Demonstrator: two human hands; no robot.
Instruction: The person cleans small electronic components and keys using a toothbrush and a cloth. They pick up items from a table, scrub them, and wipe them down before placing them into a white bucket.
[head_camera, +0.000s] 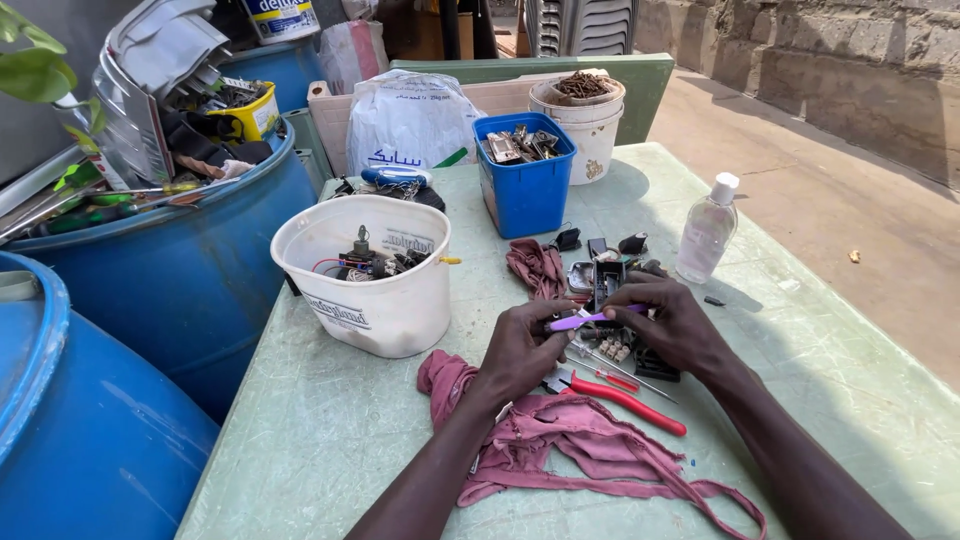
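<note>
Outdoors, a pale green bench (330, 430) carries a white bucket (375, 305) and pink rag (590, 445). Both the left hand (520, 350) and right hand (675, 320) pinch a purple-handled tool (585, 320) above small parts (612, 345); a slip could likely scatter them.

Bench (330, 420): pale green, matt, scuffed, looks like worn plastic. Purple tool (590, 319) between both hands: smooth plastic handle, slight gloss. Pliers (625, 398): glossy red plastic handles, dull metal head. Pink rag (580, 445): soft cloth, matt, crumpled, frayed strips. White bucket (365, 275): smooth plastic, semi-gloss, smudged. Blue box (525, 185): glossy hard plastic, shiny metal scraps inside. Clear bottle (707, 230): transparent glossy plastic, white cap. Blue drums (170, 280): smooth plastic, dusty sheen. White sack (410, 125): thin crinkled plastic, light gloss. Back bucket (590, 125): stained white plastic, rusty rough metal bits on top. Wall (850, 60): rough matt stone blocks.
</note>
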